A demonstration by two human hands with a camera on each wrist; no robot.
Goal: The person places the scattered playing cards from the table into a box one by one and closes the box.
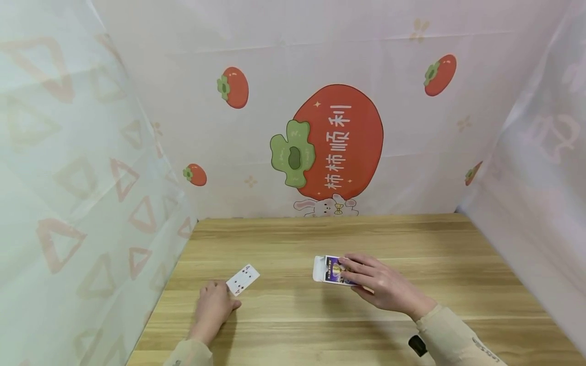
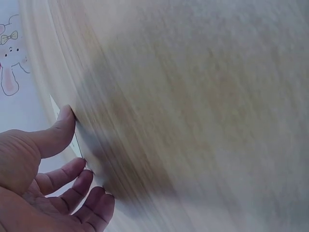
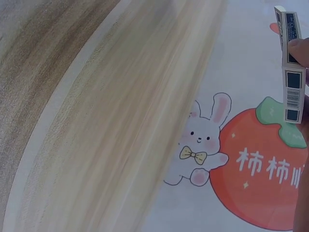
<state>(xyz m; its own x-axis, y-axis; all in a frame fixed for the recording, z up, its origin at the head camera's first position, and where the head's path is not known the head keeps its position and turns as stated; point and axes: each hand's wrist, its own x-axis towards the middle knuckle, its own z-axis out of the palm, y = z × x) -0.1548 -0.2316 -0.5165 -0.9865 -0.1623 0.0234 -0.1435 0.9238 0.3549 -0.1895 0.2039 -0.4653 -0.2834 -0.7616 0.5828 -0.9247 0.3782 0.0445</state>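
A white playing card (image 1: pixel 243 280) with dark pips lies face up on the left part of the wooden table. My left hand (image 1: pixel 214 308) is down at the card's near left corner. In the left wrist view its thumb (image 2: pixel 63 130) and fingertips stay apart at the table surface, beside a pale sliver of the card (image 2: pixel 76 145). Over the table, right of the middle, my right hand (image 1: pixel 382 282) grips a purple and white card box (image 1: pixel 335 269). The box's end flap (image 1: pixel 318 268) stands out to the left. The right wrist view shows the box's side with a barcode (image 3: pixel 293 94).
The wooden table (image 1: pixel 284 325) ends at a white back sheet (image 1: pixel 256 132) printed with persimmons and a rabbit. Patterned sheets stand along the left (image 1: pixel 82 203) and right (image 1: pixel 540 203) sides. A small black object (image 1: pixel 417 345) shows beside the right sleeve.
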